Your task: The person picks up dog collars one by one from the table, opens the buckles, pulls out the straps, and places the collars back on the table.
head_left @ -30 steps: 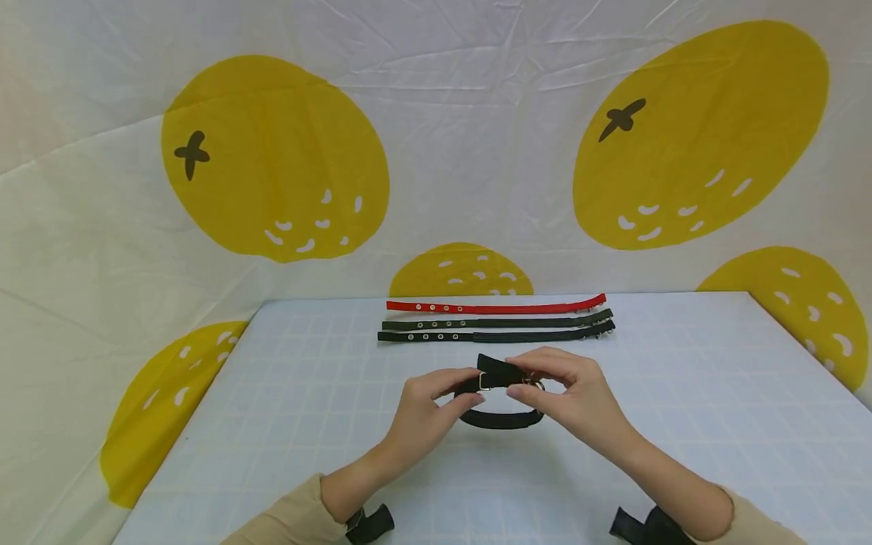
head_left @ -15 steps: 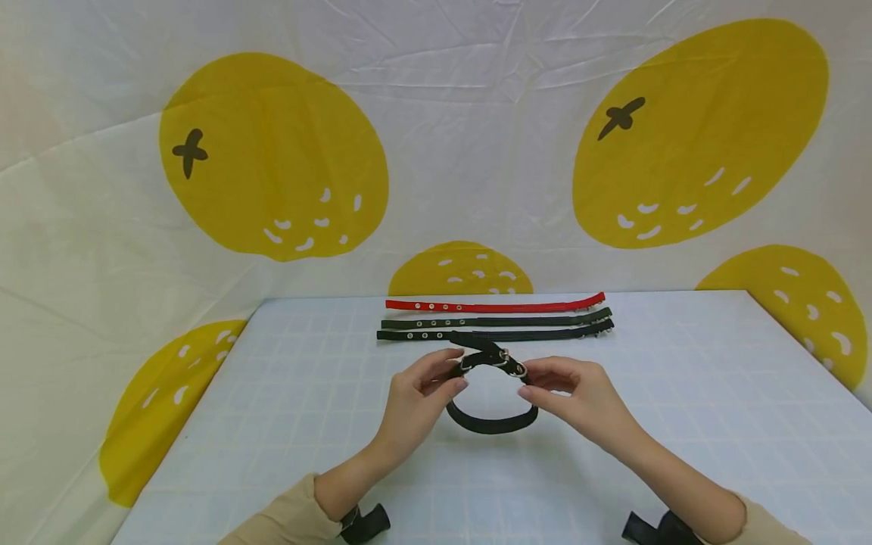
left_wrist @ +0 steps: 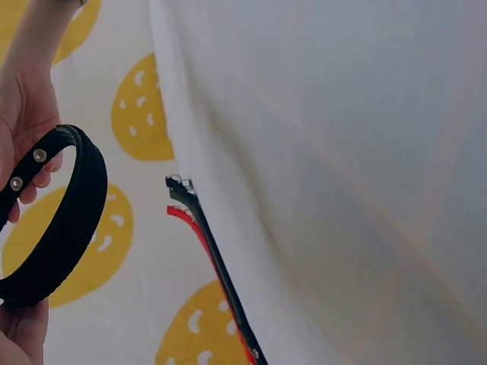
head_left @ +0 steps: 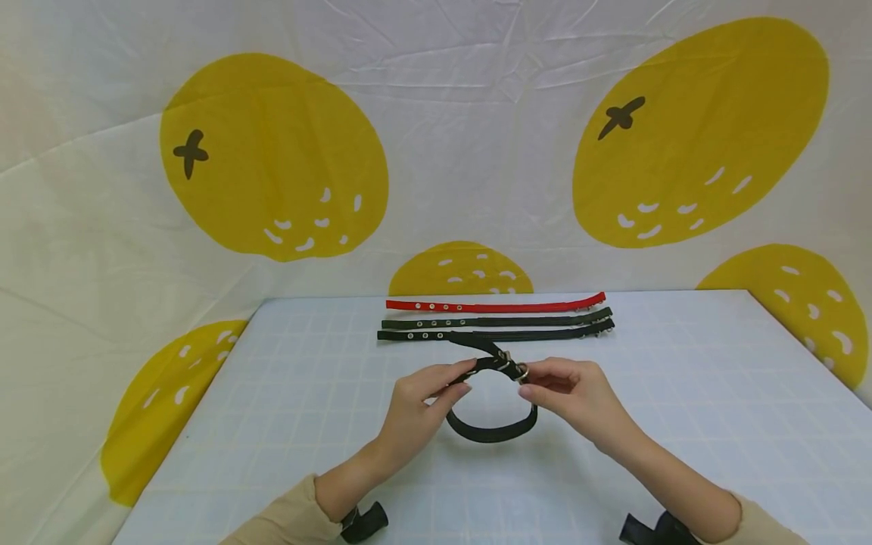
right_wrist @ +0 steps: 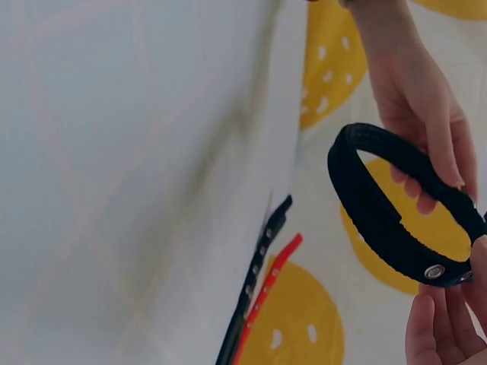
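Observation:
A black collar strap (head_left: 492, 430) bent into a loop hangs between both hands above the table. My left hand (head_left: 417, 405) pinches the strap's left side by its thumb and fingers. My right hand (head_left: 571, 393) pinches the right side at the metal buckle (head_left: 521, 372). The strap's free end (head_left: 470, 343) sticks up and left past the buckle. The left wrist view shows the loop (left_wrist: 65, 228) with metal eyelets against that hand. In the right wrist view the loop (right_wrist: 384, 220) is held by both hands.
Three flat straps lie side by side at the table's far edge: a red strap (head_left: 493, 306), then two black straps (head_left: 496, 322) (head_left: 497, 334). The pale gridded table (head_left: 681, 424) stands before a white cloth backdrop (head_left: 272, 159) with yellow fruit prints.
The hands have moved slightly apart and the loop has widened. The strap's free end has slid further through the buckle and now sticks out up-left.

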A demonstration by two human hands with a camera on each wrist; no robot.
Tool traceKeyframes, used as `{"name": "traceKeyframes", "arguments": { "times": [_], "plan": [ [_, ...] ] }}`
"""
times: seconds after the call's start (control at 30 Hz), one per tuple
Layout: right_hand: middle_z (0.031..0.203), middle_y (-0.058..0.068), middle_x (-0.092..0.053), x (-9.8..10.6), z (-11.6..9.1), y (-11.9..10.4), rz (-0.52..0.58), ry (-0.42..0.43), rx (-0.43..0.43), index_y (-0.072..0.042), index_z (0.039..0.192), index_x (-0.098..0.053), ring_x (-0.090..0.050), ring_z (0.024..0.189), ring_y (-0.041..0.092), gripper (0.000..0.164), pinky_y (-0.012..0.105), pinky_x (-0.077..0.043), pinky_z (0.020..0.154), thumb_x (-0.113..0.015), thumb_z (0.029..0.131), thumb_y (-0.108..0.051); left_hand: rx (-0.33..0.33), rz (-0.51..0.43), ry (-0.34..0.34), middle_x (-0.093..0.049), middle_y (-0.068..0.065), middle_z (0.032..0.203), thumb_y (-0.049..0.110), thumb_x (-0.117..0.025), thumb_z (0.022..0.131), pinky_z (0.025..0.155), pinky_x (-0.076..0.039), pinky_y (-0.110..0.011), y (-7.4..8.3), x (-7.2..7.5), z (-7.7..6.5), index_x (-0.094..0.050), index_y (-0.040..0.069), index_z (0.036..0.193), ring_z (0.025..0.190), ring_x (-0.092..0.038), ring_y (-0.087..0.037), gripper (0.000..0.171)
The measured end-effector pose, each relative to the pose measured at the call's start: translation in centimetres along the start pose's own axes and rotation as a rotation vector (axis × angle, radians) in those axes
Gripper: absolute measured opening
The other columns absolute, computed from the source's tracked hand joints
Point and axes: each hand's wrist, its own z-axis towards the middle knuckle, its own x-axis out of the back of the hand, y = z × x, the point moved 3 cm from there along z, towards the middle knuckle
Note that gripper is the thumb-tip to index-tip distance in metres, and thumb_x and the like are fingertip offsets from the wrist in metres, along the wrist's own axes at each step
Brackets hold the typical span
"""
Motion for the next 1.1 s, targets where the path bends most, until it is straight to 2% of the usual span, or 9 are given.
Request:
{"name": "traceKeyframes", "arguments": {
  "times": [0.2, 0.33, 0.53, 0.9, 1.1],
  "plan": [
    [0.098, 0.013, -0.068, -0.1, 0.0, 0.2, 0.013, -0.003, -0.003, 0.0, 0.104, -0.069, -0.066, 0.083, 0.017, 0.028, 0.025, -0.054, 0.073, -0.073, 0.081, -0.013, -0.047, 0.069, -0.012, -0.069, -0.006, 0.102, -0.001, -0.067, 0.082, 0.076, -0.052, -0.021, 0.0, 0.1, 0.1, -0.065, 0.002, 0.115, 0.091, -0.064, -0.014, 0.033],
    [0.099, 0.012, -0.068, -0.2, 0.0, 0.4, 0.028, -0.005, 0.004, 0.001, 0.106, -0.068, -0.066, 0.084, 0.017, 0.028, 0.026, -0.054, 0.074, -0.072, 0.081, -0.012, -0.078, 0.156, -0.03, -0.069, -0.003, 0.097, 0.003, -0.067, 0.084, 0.071, -0.05, -0.015, 0.0, 0.0, 0.1, -0.065, 0.006, 0.116, 0.087, -0.064, -0.012, 0.032],
    [0.097, 0.012, -0.067, -0.3, 0.0, 0.6, 0.037, 0.006, 0.02, 0.002, 0.107, -0.068, -0.065, 0.083, 0.017, 0.028, 0.026, -0.054, 0.073, -0.071, 0.081, -0.009, -0.12, 0.261, -0.04, -0.066, 0.0, 0.091, 0.0, -0.07, 0.08, 0.066, -0.047, -0.01, 0.2, -0.2, 0.1, -0.065, 0.009, 0.117, 0.08, -0.061, -0.01, 0.038],
    [0.094, 0.009, -0.067, -0.3, -0.2, 1.0, 0.012, 0.013, 0.034, 0.001, 0.105, -0.069, -0.064, 0.08, 0.016, 0.026, 0.027, -0.054, 0.071, -0.071, 0.081, -0.009, -0.164, 0.358, -0.076, -0.065, -0.003, 0.09, 0.01, -0.064, 0.088, 0.072, -0.048, -0.012, 0.5, -0.7, 0.0, -0.065, 0.01, 0.118, 0.081, -0.06, -0.013, 0.031],
    [0.095, 0.009, -0.067, -0.4, -0.1, 1.0, 0.013, 0.008, 0.034, 0.001, 0.105, -0.069, -0.064, 0.081, 0.016, 0.026, 0.026, -0.054, 0.072, -0.072, 0.081, -0.009, -0.132, 0.342, -0.066, -0.066, -0.002, 0.09, 0.008, -0.066, 0.086, 0.07, -0.048, -0.012, 0.4, -0.8, -0.1, -0.065, 0.011, 0.118, 0.08, -0.061, -0.011, 0.032]
  ]
}}
